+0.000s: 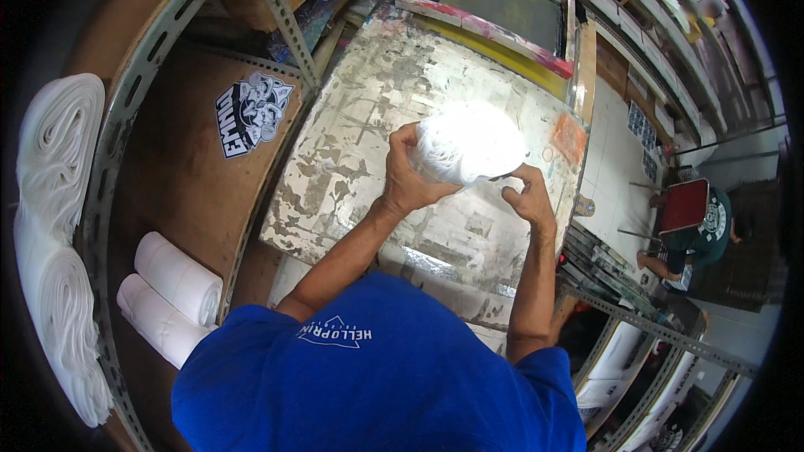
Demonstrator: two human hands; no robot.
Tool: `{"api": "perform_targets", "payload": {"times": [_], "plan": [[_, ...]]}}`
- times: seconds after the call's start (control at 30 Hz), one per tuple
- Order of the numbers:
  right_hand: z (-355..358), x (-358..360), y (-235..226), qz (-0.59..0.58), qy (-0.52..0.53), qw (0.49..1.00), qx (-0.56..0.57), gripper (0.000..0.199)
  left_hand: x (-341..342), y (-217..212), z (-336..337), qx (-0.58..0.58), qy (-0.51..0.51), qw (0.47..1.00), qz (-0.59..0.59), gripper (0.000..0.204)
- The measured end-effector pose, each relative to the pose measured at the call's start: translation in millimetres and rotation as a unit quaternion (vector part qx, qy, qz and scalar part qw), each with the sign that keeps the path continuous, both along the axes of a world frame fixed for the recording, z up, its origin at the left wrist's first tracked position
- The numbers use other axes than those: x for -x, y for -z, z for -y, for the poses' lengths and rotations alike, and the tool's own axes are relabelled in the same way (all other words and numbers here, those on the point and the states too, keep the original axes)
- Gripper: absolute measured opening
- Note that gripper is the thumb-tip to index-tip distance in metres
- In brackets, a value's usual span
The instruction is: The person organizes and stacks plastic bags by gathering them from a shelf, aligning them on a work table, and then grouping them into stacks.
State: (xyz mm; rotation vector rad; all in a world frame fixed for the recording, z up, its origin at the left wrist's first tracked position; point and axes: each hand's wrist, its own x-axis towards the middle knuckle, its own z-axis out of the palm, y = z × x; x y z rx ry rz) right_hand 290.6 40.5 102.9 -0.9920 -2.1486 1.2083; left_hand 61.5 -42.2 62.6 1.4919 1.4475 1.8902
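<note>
White rolled bundle [473, 144] is over the worktop [360, 125], contact unclear. Left grip [409, 174] clasps its left side, probably steadying it; right grip [530, 195] at lower-right edge, can't tell if pinching.

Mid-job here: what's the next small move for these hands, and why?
I'd probably bring the right hand flatter against the white bundle to steady it: the left hand cups its left side, while the right is only at its lower-right edge with fingers bent. Whether those fingers pinch a loose layer, I can't tell.
</note>
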Motion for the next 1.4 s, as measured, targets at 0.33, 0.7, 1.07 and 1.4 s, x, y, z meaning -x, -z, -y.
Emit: {"api": "perform_targets", "payload": {"times": [0.33,0.7,1.07,1.4], "plan": [[-32,-18,18,-0.288,0.197,0.936,0.043,0.046,8,-4,11,0.044,0.04,0.998,0.002,0.111],[127,-46,124,0.002,0.294,0.949,-0.11,0.067,-5,21,22,0.07,0.027,0.996,-0.036,0.131],[143,-41,128,0.086,0.285,0.934,-0.198,0.057,5,-9,17,0.068,-0.009,0.995,0.067,0.113],[195,-61,149,0.057,0.244,0.943,-0.221,0.045,40,-32,159,0.049,0.109,0.832,0.542,0.096]]}}
